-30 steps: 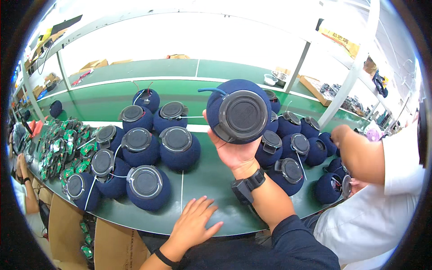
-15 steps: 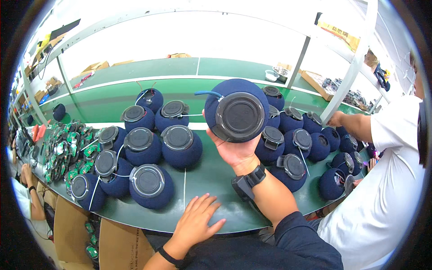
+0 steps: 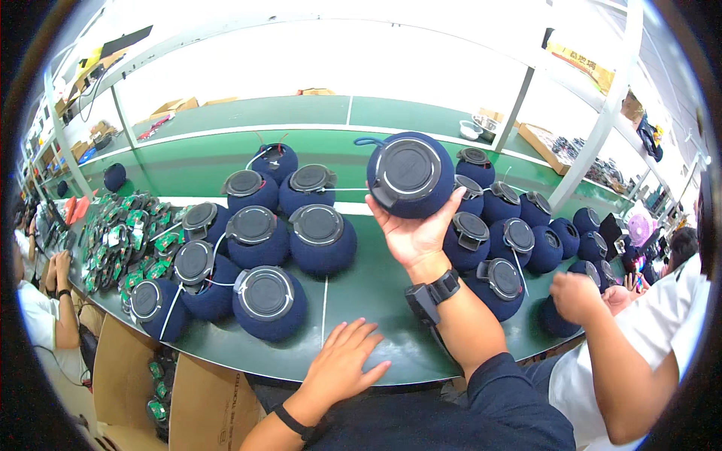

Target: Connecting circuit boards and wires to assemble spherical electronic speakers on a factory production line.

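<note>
The round navy-blue fabric-covered speaker shell with a dark grey circular end cap [image 3: 407, 174] sits in our right hand [image 3: 412, 231], raised above the middle of the green worktop [image 3: 353, 293], fingers cupped under and behind it, the cap turned toward us. Over the last second it has barely shifted: it has risen a little and tipped so the cap faces us more squarely, which we read as inspection going on rather than a put-down. Our left hand [image 3: 342, 366] has stayed flat, fingers spread and holding nothing, at the near edge of the worktop. To the left of the held shell a cluster of like navy shells [image 3: 263, 248] stands cap-up with thin white wires; another cluster [image 3: 504, 233] fills the right side. Green circuit boards [image 3: 124, 240] crowd the far left edge. A co-worker's hand [image 3: 575, 297] at the right has come down onto a shell there. The back of the held shell is hidden by our palm, the blue loop at its top left is hard to make out, and whether the co-worker grips or merely touches we cannot tell.
</note>
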The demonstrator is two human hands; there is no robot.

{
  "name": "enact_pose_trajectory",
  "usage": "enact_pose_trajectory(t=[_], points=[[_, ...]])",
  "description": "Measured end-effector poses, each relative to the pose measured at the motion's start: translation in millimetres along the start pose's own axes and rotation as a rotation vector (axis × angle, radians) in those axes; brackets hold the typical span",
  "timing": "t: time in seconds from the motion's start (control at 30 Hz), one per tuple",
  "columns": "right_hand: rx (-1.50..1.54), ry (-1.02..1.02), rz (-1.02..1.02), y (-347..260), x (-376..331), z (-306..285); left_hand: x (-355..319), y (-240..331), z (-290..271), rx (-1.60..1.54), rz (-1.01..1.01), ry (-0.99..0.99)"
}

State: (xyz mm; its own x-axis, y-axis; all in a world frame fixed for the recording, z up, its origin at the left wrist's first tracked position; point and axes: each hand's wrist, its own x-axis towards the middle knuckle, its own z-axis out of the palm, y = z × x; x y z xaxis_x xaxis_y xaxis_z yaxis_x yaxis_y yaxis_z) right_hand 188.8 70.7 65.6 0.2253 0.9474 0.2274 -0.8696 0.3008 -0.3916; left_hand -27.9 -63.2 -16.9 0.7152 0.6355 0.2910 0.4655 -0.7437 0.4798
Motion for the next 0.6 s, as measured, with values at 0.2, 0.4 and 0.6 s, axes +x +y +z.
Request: enact_pose_trajectory(t=[0.2,0.4,0.6], points=[[-0.018,0.131,-0.032,5.0,25.5,-6.7,-2.8,-2.4,0.5,-0.013,0.028,0.020],[0.004,0.260,-0.051,-0.5,38.8,-17.1,-4.0,-5.1,1.8,-0.030,0.040,0.034],[0.023,0.143,0.124,-1.9,23.1,-24.8,-3.2,-7.6,3.9,-0.071,0.016,0.031]])
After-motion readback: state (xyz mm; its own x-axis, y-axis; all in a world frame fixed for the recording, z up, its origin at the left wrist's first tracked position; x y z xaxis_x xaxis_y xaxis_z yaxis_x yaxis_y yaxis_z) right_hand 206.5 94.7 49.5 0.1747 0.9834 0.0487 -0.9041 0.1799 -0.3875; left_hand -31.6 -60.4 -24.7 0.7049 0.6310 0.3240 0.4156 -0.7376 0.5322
